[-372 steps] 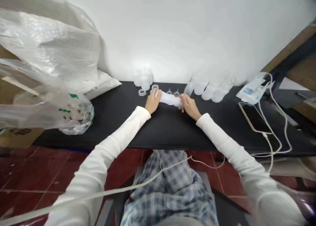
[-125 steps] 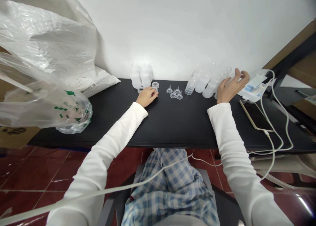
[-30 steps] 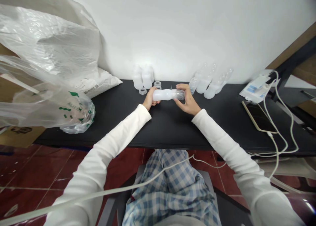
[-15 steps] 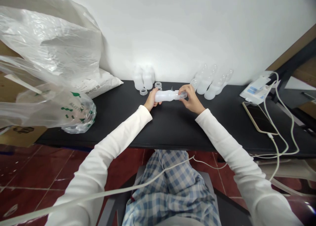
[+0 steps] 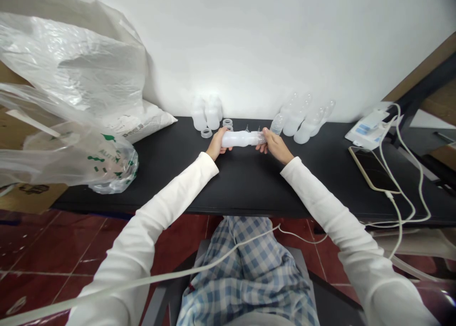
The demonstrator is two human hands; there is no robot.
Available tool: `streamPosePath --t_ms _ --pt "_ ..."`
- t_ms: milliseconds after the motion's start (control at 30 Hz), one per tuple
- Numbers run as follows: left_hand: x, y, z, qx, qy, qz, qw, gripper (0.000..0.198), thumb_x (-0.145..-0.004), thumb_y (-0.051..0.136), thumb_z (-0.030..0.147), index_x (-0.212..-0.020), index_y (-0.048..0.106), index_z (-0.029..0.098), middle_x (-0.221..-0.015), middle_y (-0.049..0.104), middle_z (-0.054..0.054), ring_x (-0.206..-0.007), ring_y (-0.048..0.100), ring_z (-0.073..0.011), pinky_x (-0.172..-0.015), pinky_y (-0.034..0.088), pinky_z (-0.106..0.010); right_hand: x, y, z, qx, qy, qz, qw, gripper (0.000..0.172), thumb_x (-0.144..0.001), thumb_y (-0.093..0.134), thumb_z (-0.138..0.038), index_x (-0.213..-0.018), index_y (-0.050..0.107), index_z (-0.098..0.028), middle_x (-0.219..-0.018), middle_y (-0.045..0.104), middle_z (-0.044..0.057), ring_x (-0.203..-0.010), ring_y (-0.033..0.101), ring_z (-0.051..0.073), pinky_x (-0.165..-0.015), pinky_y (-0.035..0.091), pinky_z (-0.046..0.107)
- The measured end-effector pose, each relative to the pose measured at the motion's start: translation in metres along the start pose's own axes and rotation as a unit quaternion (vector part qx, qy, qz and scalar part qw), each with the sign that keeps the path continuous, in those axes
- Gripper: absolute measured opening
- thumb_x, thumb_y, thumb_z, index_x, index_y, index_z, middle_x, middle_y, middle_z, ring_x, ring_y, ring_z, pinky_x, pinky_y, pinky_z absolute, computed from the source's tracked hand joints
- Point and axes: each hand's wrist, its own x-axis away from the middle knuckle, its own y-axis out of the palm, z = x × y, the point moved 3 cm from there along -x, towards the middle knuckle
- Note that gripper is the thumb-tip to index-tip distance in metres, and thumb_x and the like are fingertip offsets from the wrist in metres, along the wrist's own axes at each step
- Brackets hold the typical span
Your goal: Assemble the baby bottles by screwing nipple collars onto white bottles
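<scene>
A milky white plastic bottle (image 5: 239, 138) lies sideways between my hands, just above the black table (image 5: 242, 179). My left hand (image 5: 217, 145) is wrapped round its base end. At the neck end my right hand (image 5: 273, 144) is closed on the clear cap. Behind them lie white rings (image 5: 206, 133) and small clear teats (image 5: 247, 127). Two upright white bottles (image 5: 206, 112) stand at the wall. A row of assembled bottles (image 5: 302, 122) lies to the right of my right hand.
A big plastic bag (image 5: 71, 98) bulges over the table's left end, with a white sack (image 5: 142, 122) behind it. At the right lie a phone (image 5: 372, 169), a white box (image 5: 366, 126) and trailing white cables (image 5: 406, 174).
Since 4 s ago my hands came together on one bottle. Over the last second the bottle sank slightly toward the table and my right hand turned round its cap end.
</scene>
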Motion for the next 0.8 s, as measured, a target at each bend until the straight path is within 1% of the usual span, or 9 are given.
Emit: streamPosePath --t_ms 67,167,233,333,467,567,633,700,800 --pt "0.0 -0.003 0.002 -0.002 0.007 0.016 1.0 0.044 -0.094 0.046 0.064 -0.091 0.052 0.02 -0.043 0.052 0.002 -0.029 0.022 -0.005 -0.036 0.009 -0.02 -0.002 0.001 0.001 -0.024 -0.005 -0.022 0.999 0.065 -0.086 0.046 -0.085 -0.091 0.058 -0.021 -0.071 0.066 0.003 -0.056 0.059 0.012 -0.047 0.046 0.024" --pt "-0.002 -0.01 0.006 0.001 0.027 0.042 0.999 0.04 -0.094 0.047 0.059 -0.092 0.053 0.02 -0.044 0.053 0.002 -0.03 0.022 -0.0052 -0.036 0.008 -0.02 -0.003 -0.002 -0.004 -0.004 -0.095 -0.004 0.995 0.056 -0.088 0.06 -0.072 -0.112 0.061 -0.022 -0.103 0.071 0.008 -0.079 0.068 0.017 -0.061 0.056 0.029" --pt "-0.004 -0.019 0.009 0.023 0.042 0.066 0.997 0.041 -0.094 0.045 0.059 -0.09 0.052 0.019 -0.045 0.053 0.002 -0.03 0.021 -0.0048 -0.036 0.008 -0.02 -0.001 -0.007 -0.008 0.068 -0.175 0.027 0.982 0.044 -0.091 0.066 -0.054 -0.121 0.059 -0.023 -0.122 0.067 0.01 -0.101 0.067 0.022 -0.075 0.058 0.035" --pt "-0.009 -0.041 0.012 0.071 0.08 0.12 0.987 0.051 -0.091 0.045 0.069 -0.087 0.051 0.019 -0.049 0.053 0.002 -0.032 0.022 -0.0041 -0.036 0.009 -0.021 0.003 -0.012 -0.011 0.188 -0.255 0.064 0.946 0.031 -0.092 0.062 -0.03 -0.122 0.057 -0.023 -0.126 0.065 0.012 -0.117 0.061 0.028 -0.092 0.055 0.044" --pt "-0.017 -0.083 0.014 0.107 0.183 0.249 0.945 0.067 -0.084 0.046 0.083 -0.101 0.055 0.02 -0.071 0.064 -0.002 -0.049 0.052 -0.0094 -0.039 0.026 -0.02 0.007 -0.008 -0.011 0.254 -0.277 0.082 0.923 0.032 -0.09 0.059 -0.025 -0.121 0.053 -0.021 -0.122 0.065 0.013 -0.112 0.062 0.028 -0.094 0.052 0.046" --pt "-0.02 -0.111 0.013 0.051 0.244 0.34 0.907 0.06 -0.085 0.056 0.074 -0.117 0.052 0.024 -0.112 0.067 -0.008 -0.088 0.069 -0.0153 -0.06 0.049 -0.021 0.01 0.001 -0.011 0.288 -0.265 0.078 0.917 0.033 -0.092 0.058 -0.031 -0.123 0.054 -0.019 -0.115 0.066 0.013 -0.102 0.062 0.028 -0.091 0.051 0.045" --pt "-0.021 -0.121 0.01 -0.022 0.237 0.368 0.899 0.059 -0.083 0.069 0.058 -0.127 0.047 0.026 -0.133 0.06 -0.011 -0.115 0.065 -0.0195 -0.086 0.055 -0.027 0.011 0.007 -0.01 0.303 -0.237 0.066 0.921 0.035 -0.093 0.057 -0.036 -0.124 0.055 -0.018 -0.11 0.067 0.013 -0.095 0.062 0.027 -0.089 0.051 0.045" --pt "-0.019 -0.126 0.006 -0.106 0.194 0.396 0.891 0.068 -0.076 0.076 0.039 -0.134 0.044 0.024 -0.142 0.052 -0.013 -0.134 0.054 -0.0239 -0.11 0.046 -0.035 0.012 0.012 -0.008 0.309 -0.207 0.048 0.927 0.037 -0.094 0.056 -0.039 -0.124 0.056 -0.017 -0.107 0.068 0.013 -0.091 0.062 0.026 -0.087 0.051 0.044" --pt "-0.015 -0.124 0.002 -0.226 0.09 0.414 0.877 0.071 -0.069 0.075 0.021 -0.133 0.046 0.019 -0.143 0.048 -0.016 -0.142 0.046 -0.0309 -0.122 0.034 -0.042 0.012 0.015 -0.004 0.313 -0.18 0.034 0.932 0.037 -0.095 0.056 -0.042 -0.121 0.057 -0.017 -0.105 0.069 0.012 -0.093 0.062 0.027 -0.088 0.05 0.043"
